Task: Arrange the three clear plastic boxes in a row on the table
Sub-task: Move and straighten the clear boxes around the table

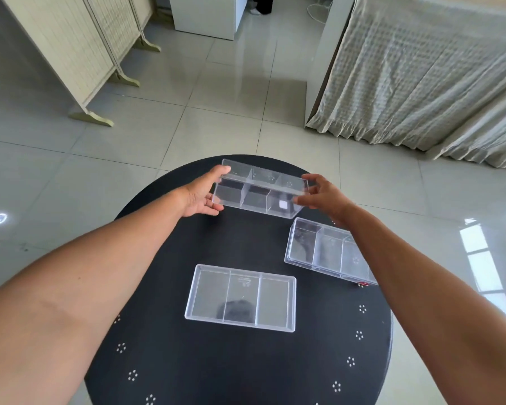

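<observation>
Both hands grasp the far box [259, 190] by its short ends, the left hand [200, 197] on one end and the right hand [323, 197] on the other. It is tilted and seems lifted off the round black table [231, 369], though contact is hard to judge. Nearer than that box, the middle box [241, 298] lies flat, and the right-side box [327, 252] lies angled, partly under the right forearm.

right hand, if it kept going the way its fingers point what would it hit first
The right hand points left at the held box, whose right end its fingertips already touch. Beyond that comes the left hand.
</observation>
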Available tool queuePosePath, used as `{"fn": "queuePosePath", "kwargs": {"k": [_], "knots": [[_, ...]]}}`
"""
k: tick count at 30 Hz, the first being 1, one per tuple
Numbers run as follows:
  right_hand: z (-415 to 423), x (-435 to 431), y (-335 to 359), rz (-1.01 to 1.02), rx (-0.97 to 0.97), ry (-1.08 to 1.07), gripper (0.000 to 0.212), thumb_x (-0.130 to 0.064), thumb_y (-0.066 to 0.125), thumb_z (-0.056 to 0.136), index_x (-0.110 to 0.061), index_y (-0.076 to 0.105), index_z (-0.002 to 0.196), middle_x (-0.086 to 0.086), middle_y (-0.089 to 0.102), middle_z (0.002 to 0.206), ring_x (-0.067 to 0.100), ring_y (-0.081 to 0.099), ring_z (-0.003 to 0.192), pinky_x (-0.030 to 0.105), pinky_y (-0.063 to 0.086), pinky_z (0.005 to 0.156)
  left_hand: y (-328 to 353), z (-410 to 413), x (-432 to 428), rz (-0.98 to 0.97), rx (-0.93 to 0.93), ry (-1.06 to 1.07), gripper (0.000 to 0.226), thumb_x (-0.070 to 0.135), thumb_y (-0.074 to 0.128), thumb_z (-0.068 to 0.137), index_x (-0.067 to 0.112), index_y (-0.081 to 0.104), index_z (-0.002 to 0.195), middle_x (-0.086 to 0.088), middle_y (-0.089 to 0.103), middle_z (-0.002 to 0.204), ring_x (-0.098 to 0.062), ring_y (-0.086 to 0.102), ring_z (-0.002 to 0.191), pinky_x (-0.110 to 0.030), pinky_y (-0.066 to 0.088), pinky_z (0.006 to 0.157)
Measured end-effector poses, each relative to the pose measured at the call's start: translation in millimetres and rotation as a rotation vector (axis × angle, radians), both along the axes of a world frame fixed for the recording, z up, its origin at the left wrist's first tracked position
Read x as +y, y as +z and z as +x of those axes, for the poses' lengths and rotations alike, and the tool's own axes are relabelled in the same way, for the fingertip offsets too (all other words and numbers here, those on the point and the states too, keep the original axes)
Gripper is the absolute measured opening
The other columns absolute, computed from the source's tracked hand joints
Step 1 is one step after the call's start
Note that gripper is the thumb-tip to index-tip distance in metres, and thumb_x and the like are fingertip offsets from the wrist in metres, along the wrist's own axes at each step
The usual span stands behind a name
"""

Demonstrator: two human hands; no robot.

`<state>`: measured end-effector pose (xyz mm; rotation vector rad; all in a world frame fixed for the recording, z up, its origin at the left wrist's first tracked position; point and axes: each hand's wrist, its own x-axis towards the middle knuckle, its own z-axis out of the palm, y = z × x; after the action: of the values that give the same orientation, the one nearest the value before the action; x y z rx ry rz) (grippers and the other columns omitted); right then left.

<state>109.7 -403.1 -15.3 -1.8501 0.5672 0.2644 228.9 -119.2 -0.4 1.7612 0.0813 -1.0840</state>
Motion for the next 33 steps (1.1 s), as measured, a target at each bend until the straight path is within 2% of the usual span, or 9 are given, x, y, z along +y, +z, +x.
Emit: {"fn": "queuePosePath", "kwargs": {"k": [5,9,12,16,18,20,24,28,33], "knots": [[5.1,-5.6,-9.5,-0.049,-0.024,-0.021,0.071,-0.013,0.083,0.078,-0.016,0.051,0.142,0.016,0.059,0.114,0.027,0.062,0.099,0.031,0.052,0.08,-2.3,1.5,-9.8,0.023,0.087,0.082,0.105,0.088,0.041,0.071,0.02,0.03,0.151,-0.028,0.039,0.145,-0.04,0.063,0.105,-0.049,0.054,0.09],[13.3,-7.5,-15.2,-0.056,-0.042,-0.085,0.066,-0.023,0.076,0.088,-0.016,0.047,0.147,0.011,0.058,0.125,0.025,0.06,0.106,0.029,0.052,0.078,2.5,-2.2,-20.1,-0.036,0.095,0.12,0.102,0.092,0.022,0.069,0.039,0.007,0.155,-0.008,0.021,0.163,-0.042,0.058,0.117,-0.053,0.049,0.096],[24.6,-7.6,-16.9,-0.013,-0.037,-0.251,0.059,-0.033,0.073,0.09,-0.016,0.049,0.141,0.009,0.057,0.126,0.024,0.061,0.108,0.039,0.056,0.085,0.7,-2.0,-29.3,-0.08,0.102,0.142,0.099,0.091,0.021,0.07,0.037,0.017,0.154,-0.003,0.029,0.16,-0.033,0.044,0.137,-0.053,0.038,0.109],[36.8,-4.0,-17.6,0.029,0.0,-0.4,0.036,-0.041,0.071,0.089,-0.015,0.052,0.107,0.011,0.063,0.102,0.024,0.06,0.084,0.037,0.054,0.065,-8.1,1.2,-40.8,-0.039,0.023,0.171,0.091,0.078,0.037,0.083,0.026,0.019,0.156,-0.008,0.023,0.162,-0.031,0.032,0.145,-0.048,0.037,0.112],[40.5,-1.5,-18.1,0.011,0.016,-0.426,0.033,-0.044,0.068,0.09,-0.015,0.054,0.086,0.01,0.055,0.077,0.025,0.053,0.07,0.036,0.047,0.061,-13.9,1.4,-45.5,0.036,-0.045,0.176,0.068,0.051,0.039,0.099,0.013,0.024,0.154,-0.01,0.038,0.152,-0.03,0.039,0.139,-0.043,0.036,0.113],[44.2,0.0,-19.6,0.003,0.04,-0.446,0.034,-0.043,0.064,0.091,-0.015,0.054,0.076,0.011,0.048,0.07,0.024,0.048,0.065,0.035,0.046,0.06,-19.3,1.2,-49.9,0.091,-0.099,0.156,0.052,0.03,0.039,0.103,0.009,0.032,0.149,-0.003,0.055,0.116,-0.022,0.052,0.111,-0.035,0.043,0.1],[45.9,-0.4,-29.0,-0.022,0.095,-0.457,0.026,-0.035,0.063,0.089,-0.018,0.054,0.072,0.01,0.046,0.07,0.024,0.048,0.068,0.045,0.058,0.066,-32.8,3.7,-48.9,0.203,-0.21,0.145,0.05,0.029,0.042,0.091,0.017,0.044,0.14,-0.009,0.056,0.124,-0.029,0.054,0.115,-0.039,0.044,0.099],[41.4,1.6,-33.5,-0.082,0.113,-0.468,0.023,-0.031,0.059,0.084,-0.021,0.05,0.066,0.009,0.046,0.068,0.023,0.046,0.067,0.037,0.045,0.062,-37.7,-1.0,-51.9,0.224,-0.284,0.122,0.045,0.023,0.039,0.095,0.013,0.048,0.138,-0.007,0.057,0.116,-0.025,0.053,0.097,-0.032,0.04,0.081],[35.7,5.0,-36.1,-0.1,0.125,-0.428,0.027,-0.021,0.053,0.093,0.0,0.071,0.092,0.018,0.064,0.082,0.022,0.05,0.074,0.035,0.045,0.066,-40.7,-7.0,-53.9,0.248,-0.321,0.101,0.042,0.018,0.037,0.099,0.012,0.049,0.138,-0.007,0.056,0.129,-0.025,0.051,0.104,-0.03,0.038,0.081]]}}
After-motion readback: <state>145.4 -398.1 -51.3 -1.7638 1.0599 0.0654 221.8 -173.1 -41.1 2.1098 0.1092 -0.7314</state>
